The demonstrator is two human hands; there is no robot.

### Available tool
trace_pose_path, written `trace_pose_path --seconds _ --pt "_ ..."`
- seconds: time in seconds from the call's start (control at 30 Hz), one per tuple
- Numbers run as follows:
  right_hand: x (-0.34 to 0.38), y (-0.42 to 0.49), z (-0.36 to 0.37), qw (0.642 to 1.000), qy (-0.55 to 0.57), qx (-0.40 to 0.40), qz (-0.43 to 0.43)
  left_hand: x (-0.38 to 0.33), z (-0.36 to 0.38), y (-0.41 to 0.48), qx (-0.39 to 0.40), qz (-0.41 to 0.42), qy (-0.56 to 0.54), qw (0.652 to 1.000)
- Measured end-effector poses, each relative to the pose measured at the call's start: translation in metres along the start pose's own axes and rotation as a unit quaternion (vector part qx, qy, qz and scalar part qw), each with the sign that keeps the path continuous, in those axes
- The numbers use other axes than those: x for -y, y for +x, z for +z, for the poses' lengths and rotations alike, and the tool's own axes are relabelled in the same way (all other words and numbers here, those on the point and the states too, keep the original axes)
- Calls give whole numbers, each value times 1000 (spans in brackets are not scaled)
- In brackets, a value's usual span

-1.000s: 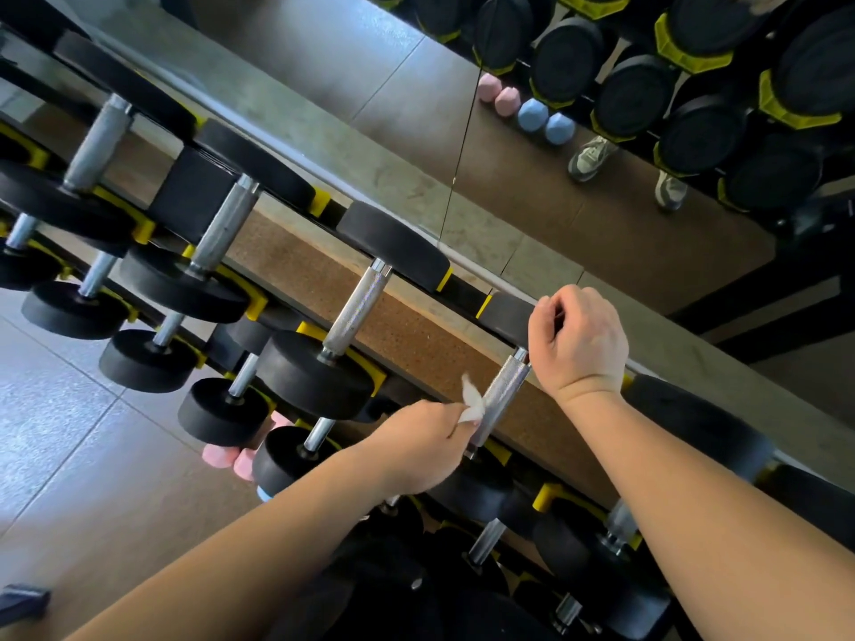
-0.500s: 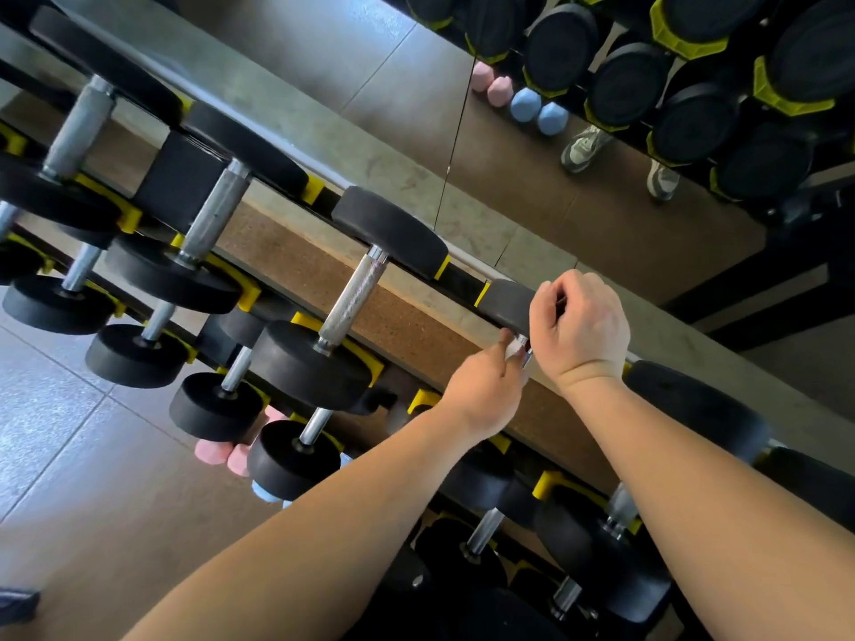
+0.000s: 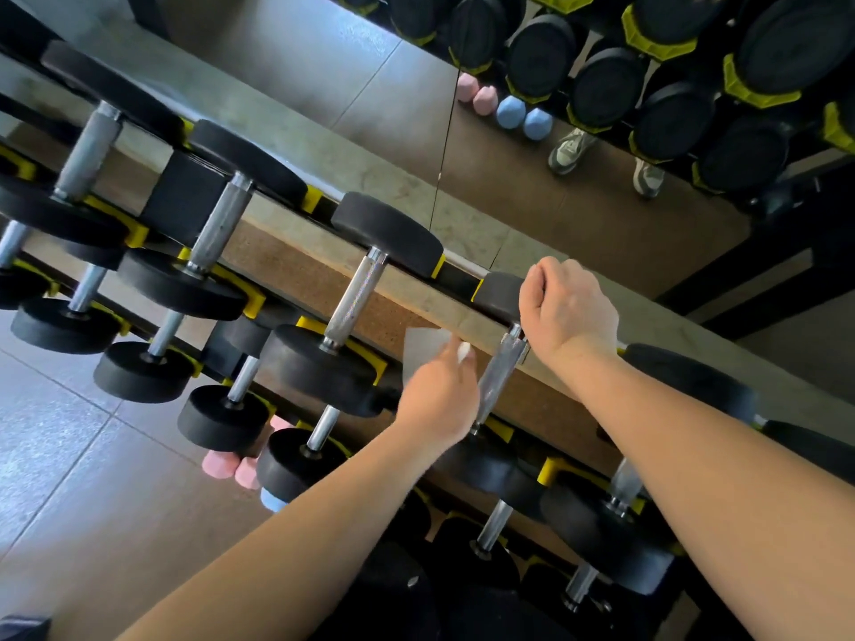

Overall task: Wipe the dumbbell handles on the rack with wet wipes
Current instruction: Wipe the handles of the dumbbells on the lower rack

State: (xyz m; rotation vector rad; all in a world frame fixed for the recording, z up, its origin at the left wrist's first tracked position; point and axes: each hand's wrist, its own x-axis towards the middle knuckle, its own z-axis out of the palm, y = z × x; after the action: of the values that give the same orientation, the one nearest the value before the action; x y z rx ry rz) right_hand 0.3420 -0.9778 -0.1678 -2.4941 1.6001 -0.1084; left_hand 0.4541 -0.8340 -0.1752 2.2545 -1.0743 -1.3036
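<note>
Motion-blurred: left hand (image 3: 439,402), finger placement unreadable; wet wipe (image 3: 423,347) smeared to a pale patch, lower part hidden behind that hand. Covered by right hand (image 3: 569,312): top of dumbbell handle (image 3: 497,381) and part of far weight head (image 3: 497,293). Near weight head lost under left wrist. Cut off at left edge: outermost dumbbells (image 3: 18,289). Bottom-tier dumbbells (image 3: 476,608) sunk in shadow, outlines indistinct. Pink dumbbell (image 3: 219,464) half hidden behind a black head.

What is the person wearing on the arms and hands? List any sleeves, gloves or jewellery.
Nothing visible. The left hand and right hand are ungloved. The left forearm and right forearm are bare to the frame's edge with no sleeve in view, and no watch, band or ring shows.
</note>
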Motion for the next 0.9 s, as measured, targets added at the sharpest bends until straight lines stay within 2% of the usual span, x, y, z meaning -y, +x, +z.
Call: trace_pose_path --seconds 0.1,0.17,0.27,0.33,0.4,0.47,0.53,0.6,0.67,0.77,0.9 --pt "6 -3 -4 999 -21 23 22 -17 31 -5 65 58 94 992" --pt "7 -9 -3 1000 -21 8 11 -13 36 -10 67 86 173 979" --pt "3 -20 1 1000 -11 4 -24 9 21 -32 75 189 289 936" --pt "2 -22 0 999 -10 28 -25 24 11 -46 105 230 309 917" --pt "2 -22 -6 998 -12 66 -18 30 3 -52 88 184 242 949" --pt "3 -22 -13 994 -15 106 -19 25 -8 -46 23 76 109 991" --pt "5 -22 -19 990 -21 142 -15 15 -17 -34 -17 -32 -53 998" --pt "6 -24 -20 985 -30 169 -8 4 -22 -24 -47 -56 -114 991" --pt "6 -24 -18 982 -22 187 0 -11 -15 -18 -66 10 -71 995" --pt "6 -23 -18 981 -2 194 12 -21 20 -14 32 130 113 985" --pt "5 -20 -20 977 -6 212 19 -9 36 -13 52 148 225 962"
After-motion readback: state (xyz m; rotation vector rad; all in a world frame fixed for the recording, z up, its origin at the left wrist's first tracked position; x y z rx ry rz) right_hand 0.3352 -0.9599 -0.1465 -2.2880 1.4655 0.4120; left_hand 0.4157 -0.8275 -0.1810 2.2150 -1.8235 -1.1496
